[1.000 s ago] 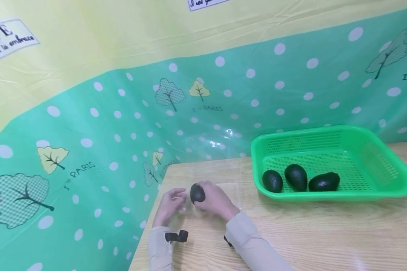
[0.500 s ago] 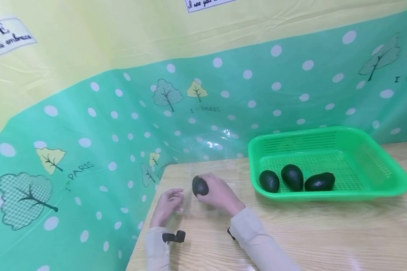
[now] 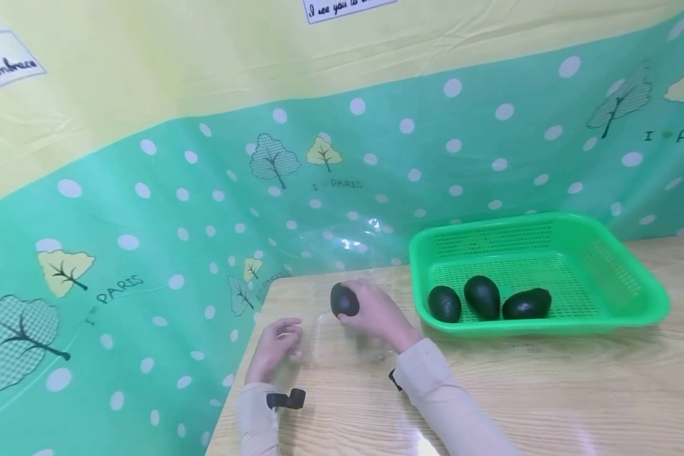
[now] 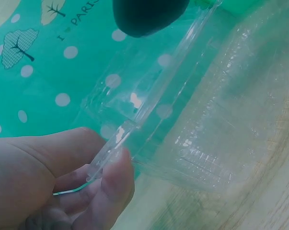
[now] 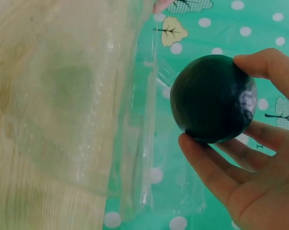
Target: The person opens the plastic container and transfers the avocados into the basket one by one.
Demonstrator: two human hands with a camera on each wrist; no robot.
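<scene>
My right hand (image 3: 379,313) holds a dark avocado (image 3: 344,300) between thumb and fingers. In the right wrist view, that avocado (image 5: 213,98) hangs beside a clear plastic clamshell box (image 5: 63,96). Over in the left wrist view, my left hand (image 4: 82,177) pinches the edge of the same clear box (image 4: 206,120) between thumb and finger. The box stands with its lid raised, and only faint glints of it show in the head view. From above, my left hand (image 3: 276,345) is at the box's left side.
A green plastic basket (image 3: 547,326) sits on the wooden table (image 3: 365,399) to the right. Along its front side lie three more avocados (image 3: 481,296). A polka-dotted green and yellow sheet (image 3: 222,158) hangs behind and to the left.
My right hand has carried the avocado away from the left hand, toward the back and right. The left hand stays nearly in place. The head view has turned slightly right.
</scene>
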